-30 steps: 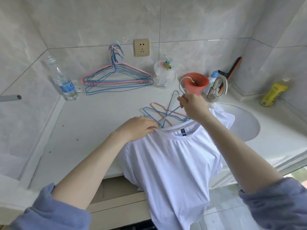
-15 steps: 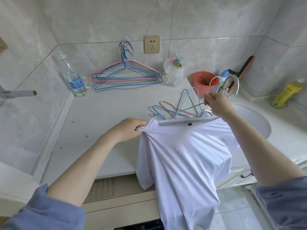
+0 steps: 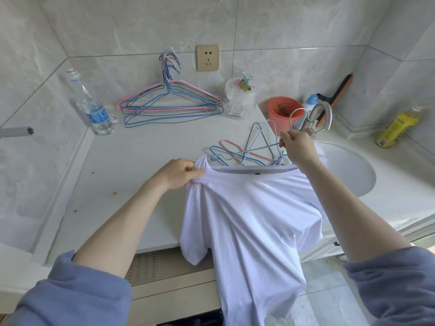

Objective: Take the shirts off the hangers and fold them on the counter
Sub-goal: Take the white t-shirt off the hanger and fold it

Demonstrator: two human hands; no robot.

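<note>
Tension runs along the collar of the white T-shirt, whose neck opening is pulled into a flat slot lying left to right between the two hands, level with the front edge of the counter. The left hand has its fingers curled tight round a bunch of cloth at the left end of that slot, at the shoulder seam. The right hand is at the opposite end, thumb and fingers pinched on the neck of a wire hanger, whose hook stands up just above the knuckles. The body of the shirt hangs down in front of the counter, off the surface, with one sleeve dangling below the left hand. How much of the hanger's frame is inside the shirt cannot be told; hand and cloth hide it. The step in hand looks like freeing the hanger, and it turns on direction: the hanger lies at the right end of the slot, so it should probably come up and to the right, away from the anchoring left hand. Loose hangers lie on the counter just behind the collar, where a trailing wire could snag.
</note>
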